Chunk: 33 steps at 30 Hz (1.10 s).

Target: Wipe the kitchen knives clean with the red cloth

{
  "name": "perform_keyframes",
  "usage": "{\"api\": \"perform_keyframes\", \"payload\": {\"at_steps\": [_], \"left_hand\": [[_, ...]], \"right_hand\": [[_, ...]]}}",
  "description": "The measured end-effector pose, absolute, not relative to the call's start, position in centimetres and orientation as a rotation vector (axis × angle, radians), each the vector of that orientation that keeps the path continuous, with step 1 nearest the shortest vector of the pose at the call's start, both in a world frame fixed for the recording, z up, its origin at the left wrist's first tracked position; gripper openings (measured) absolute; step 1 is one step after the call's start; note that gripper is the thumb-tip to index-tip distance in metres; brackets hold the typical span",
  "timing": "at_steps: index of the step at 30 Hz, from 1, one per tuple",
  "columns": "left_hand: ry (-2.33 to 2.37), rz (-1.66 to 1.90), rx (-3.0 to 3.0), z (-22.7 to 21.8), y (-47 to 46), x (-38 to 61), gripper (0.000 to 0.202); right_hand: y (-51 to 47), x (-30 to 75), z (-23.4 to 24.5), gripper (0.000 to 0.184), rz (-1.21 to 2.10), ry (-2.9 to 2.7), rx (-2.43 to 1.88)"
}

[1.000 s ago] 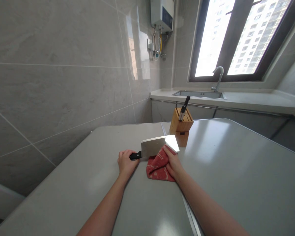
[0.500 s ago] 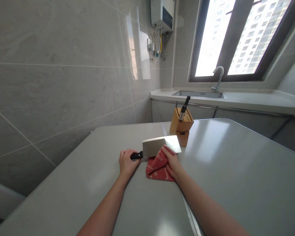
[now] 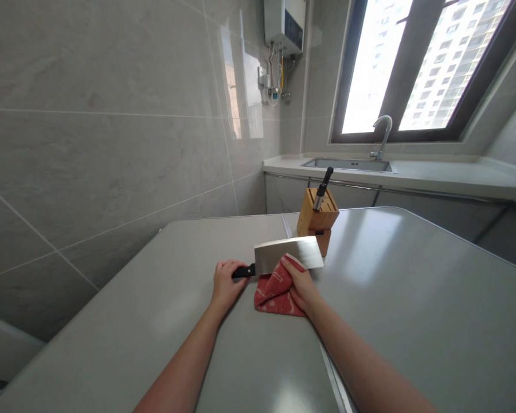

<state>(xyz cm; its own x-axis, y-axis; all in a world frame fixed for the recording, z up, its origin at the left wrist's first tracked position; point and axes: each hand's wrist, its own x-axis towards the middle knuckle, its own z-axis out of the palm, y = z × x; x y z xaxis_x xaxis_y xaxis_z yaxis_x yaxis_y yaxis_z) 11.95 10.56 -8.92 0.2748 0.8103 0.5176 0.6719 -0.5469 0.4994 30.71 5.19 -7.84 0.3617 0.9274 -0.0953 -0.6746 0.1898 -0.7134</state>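
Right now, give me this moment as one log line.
left hand: gripping cleaver handle | right hand: holding red cloth against cleaver blade | wooden knife block: standing beyond, black handle protruding

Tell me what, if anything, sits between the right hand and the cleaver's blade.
The red cloth does: held in the right hand, it covers part of the blade. Nothing visible separates the left hand from the black handle.

daylight from the overexposed window (image 3: 406,69) glares off the glossy tabletop (image 3: 413,310).
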Motion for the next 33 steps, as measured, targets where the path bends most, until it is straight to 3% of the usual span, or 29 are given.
{"api": "perform_keyframes", "payload": {"at_steps": [33], "left_hand": [[1.417,1.225,2.393,-9.26,10.71,11.81,0.022]], "right_hand": [[5.51,31.23,-8.77,0.031,1.219,-0.560,-0.742]]}}
